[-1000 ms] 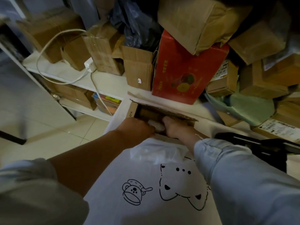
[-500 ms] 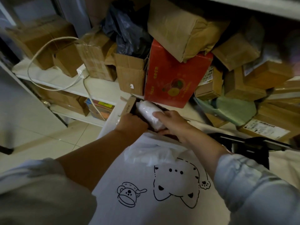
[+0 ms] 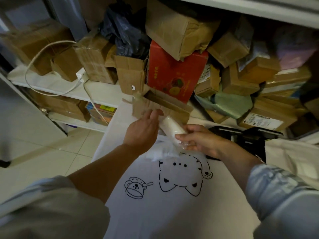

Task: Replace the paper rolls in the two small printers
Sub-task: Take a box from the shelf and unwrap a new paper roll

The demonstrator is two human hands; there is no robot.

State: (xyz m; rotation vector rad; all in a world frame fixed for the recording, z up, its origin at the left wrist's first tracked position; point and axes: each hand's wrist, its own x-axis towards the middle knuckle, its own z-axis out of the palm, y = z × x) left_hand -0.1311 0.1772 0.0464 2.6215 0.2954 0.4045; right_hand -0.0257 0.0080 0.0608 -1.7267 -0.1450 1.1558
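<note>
A white pack of paper rolls [image 3: 170, 127] wrapped in clear plastic is held in the air in front of an open cardboard box [image 3: 165, 105]. My right hand [image 3: 198, 140] pinches the near end of the pack by its plastic wrap. My left hand [image 3: 143, 130] is beside the far end of the pack, fingers reaching toward the box flap; its grip is blurred. A black device [image 3: 245, 137], partly hidden behind my right wrist, lies at the right on the white surface.
A white cloth with a cat drawing [image 3: 183, 176] covers the near surface, with crumpled clear plastic [image 3: 162, 152] on it. The shelf [image 3: 60, 83] behind is packed with cardboard boxes, a red carton [image 3: 174, 73], a white power strip [image 3: 82, 75] and cable. Tiled floor lies at left.
My hands reached into the box, then my right hand drew the wrapped pack out and toward me. My left hand has come off the box edge.
</note>
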